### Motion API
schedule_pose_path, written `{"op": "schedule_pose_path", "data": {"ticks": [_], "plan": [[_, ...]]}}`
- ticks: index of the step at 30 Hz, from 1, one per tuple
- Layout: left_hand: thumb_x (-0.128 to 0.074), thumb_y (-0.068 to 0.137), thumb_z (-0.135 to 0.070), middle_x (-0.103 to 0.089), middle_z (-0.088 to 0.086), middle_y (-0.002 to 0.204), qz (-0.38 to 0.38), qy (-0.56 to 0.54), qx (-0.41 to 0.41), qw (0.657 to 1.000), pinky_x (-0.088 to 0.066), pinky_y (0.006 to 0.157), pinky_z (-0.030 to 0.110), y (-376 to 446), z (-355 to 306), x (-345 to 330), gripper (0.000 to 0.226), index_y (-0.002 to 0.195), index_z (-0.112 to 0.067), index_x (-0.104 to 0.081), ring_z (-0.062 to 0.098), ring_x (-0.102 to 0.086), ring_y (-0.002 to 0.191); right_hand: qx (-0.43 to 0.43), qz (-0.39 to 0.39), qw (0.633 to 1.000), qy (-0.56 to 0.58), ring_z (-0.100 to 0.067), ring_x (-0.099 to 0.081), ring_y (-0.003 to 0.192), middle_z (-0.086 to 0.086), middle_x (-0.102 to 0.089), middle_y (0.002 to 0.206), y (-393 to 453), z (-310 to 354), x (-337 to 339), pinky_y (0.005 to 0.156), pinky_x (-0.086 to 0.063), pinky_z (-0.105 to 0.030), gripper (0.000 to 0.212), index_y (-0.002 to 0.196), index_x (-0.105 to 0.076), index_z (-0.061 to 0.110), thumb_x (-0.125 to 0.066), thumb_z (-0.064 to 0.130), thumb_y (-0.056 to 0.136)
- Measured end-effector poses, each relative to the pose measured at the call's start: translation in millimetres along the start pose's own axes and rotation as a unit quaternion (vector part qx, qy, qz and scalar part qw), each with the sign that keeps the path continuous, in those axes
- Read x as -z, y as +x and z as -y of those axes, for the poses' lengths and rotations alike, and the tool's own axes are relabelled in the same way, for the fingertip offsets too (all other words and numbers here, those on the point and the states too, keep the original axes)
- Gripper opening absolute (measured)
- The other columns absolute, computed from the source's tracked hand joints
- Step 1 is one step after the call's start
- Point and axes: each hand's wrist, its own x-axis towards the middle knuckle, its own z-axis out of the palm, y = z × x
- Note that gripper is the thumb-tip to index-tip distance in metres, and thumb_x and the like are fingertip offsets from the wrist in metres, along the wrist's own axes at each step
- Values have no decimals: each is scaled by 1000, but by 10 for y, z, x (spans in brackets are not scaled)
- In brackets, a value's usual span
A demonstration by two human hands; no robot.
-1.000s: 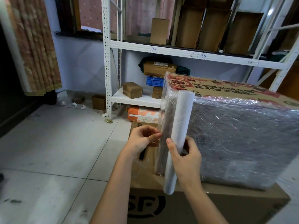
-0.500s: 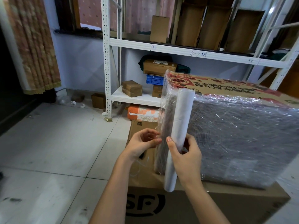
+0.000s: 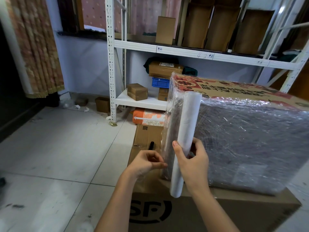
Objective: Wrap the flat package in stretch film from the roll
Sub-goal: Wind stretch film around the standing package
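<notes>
The package fills the right half of the frame, standing on edge on a flattened carton on the floor, its broad face already clouded with film and its printed top edge running off to the upper right. Behind it, in the upper part of the frame, stands a white rack with small boxes.

The roll stands almost upright against the package's near left corner, just right of centre, its long axis leaning slightly to the right at the top. Film runs from it onto that corner, so your next pass likely has to carry the roll round the narrow left end.

Your right hand grips the roll low down, thumb across the front and fingers curled behind; it is the hand nearer the package. Your left hand, just left of the roll, has its fingers pinched narrow at the loose film edge; I cannot tell whether they actually hold it.

A black pen lies on the carton above your left hand.
</notes>
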Motion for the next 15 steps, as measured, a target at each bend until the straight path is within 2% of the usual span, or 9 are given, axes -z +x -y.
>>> {"op": "schedule_pose_path", "data": {"ticks": [4, 7, 9, 12, 15], "plan": [[-67, 83, 0, -71, 10, 87, 5, 4, 11, 1000, -53, 71, 19, -34, 28, 59, 12, 76, -7, -61, 15, -71, 83, 3, -1, 1000, 5, -8, -64, 76, 9, -65, 85, -6, 11, -4, 70, -57, -36, 26, 95, -57, 29, -70, 42, 76], [-70, 82, -1, -70, 12, 89, 22, 6, 17, 1000, -53, 73, 20, -50, 46, 57, 9, 84, -6, -62, 18, -70, 85, 2, -6, 1000, 6, -6, -63, 75, 10, -65, 83, -2, 14, -8, 70, -57, -36, 24, 93, -56, 32, -71, 41, 76], [-72, 80, -3, -71, 9, 88, 43, 11, 21, 999, -54, 76, 23, -57, 64, 45, 11, 89, -7, -67, 18, -70, 86, 2, -6, 1000, 8, -6, -63, 75, 11, -65, 84, -3, 15, -8, 70, -57, -36, 24, 93, -56, 32, -71, 42, 76], [-74, 79, -6, -72, 3, 86, 78, 27, 33, 996, -55, 83, 30, -51, 88, 30, 10, 86, -11, -71, 18, -69, 89, -1, -6, 1000, 11, -8, -64, 75, 11, -65, 83, -2, 16, -10, 71, -57, -39, 25, 92, -56, 33, -71, 43, 75], [-75, 78, -7, -71, 3, 87, 61, 50, 25, 997, -55, 88, 36, -26, 123, 20, 9, 82, -14, -71, 19, -69, 90, -2, -5, 1000, 10, -7, -64, 75, 12, -64, 82, -1, 16, -8, 71, -57, -38, 24, 92, -56, 34, -71, 43, 75]]}}
